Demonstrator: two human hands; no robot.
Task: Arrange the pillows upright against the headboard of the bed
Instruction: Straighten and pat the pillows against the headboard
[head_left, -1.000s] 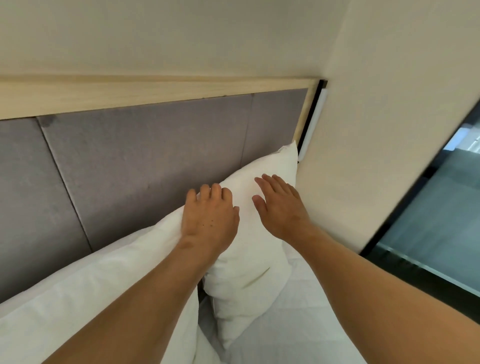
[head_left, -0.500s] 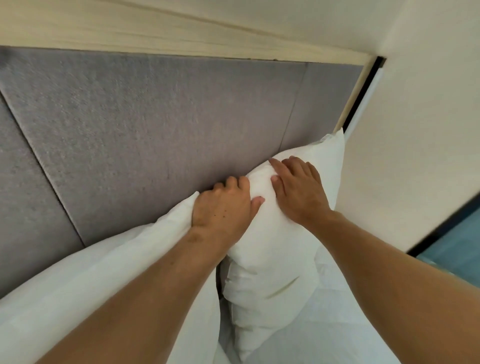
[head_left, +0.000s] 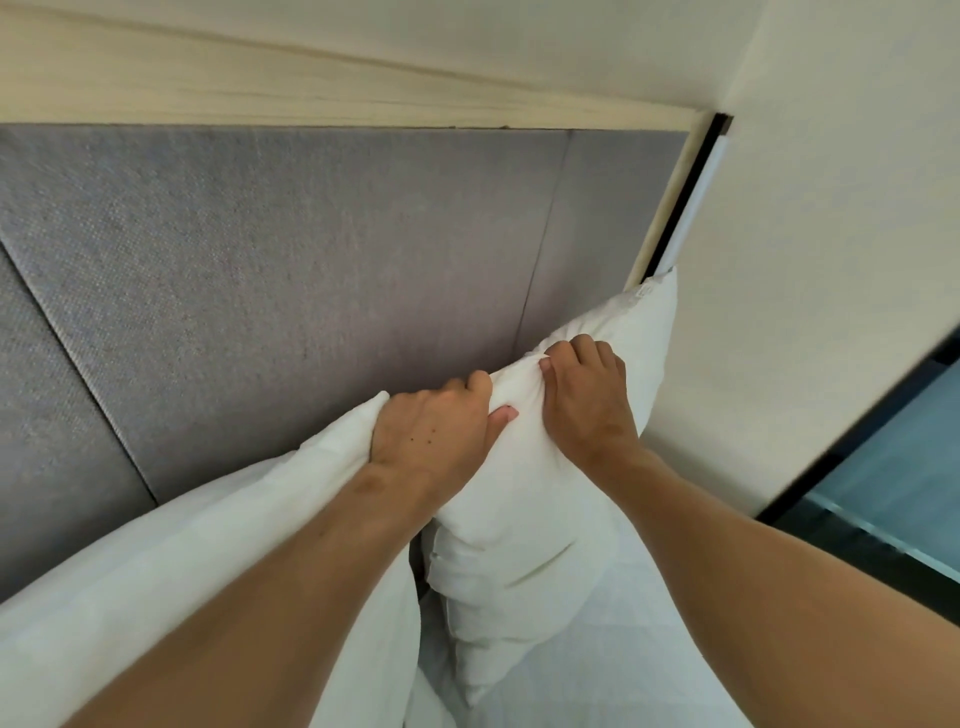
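A white pillow stands upright on its end at the right of the bed, its top edge leaning on the grey padded headboard. My left hand and my right hand both clutch that top edge, fingers curled over it and thumbs pinching the fabric. A second white pillow leans against the headboard on the left, partly hidden under my left forearm. Its upper corner touches my left hand.
A pale wooden rail tops the headboard. A cream wall juts out close on the right, right beside the pillow's corner. Dark-framed glass lies lower right. White bedding covers the mattress below.
My hands went from lying flat on the right pillow to closing around its top edge. The pillow's top now sits higher against the headboard, and the view has moved closer.
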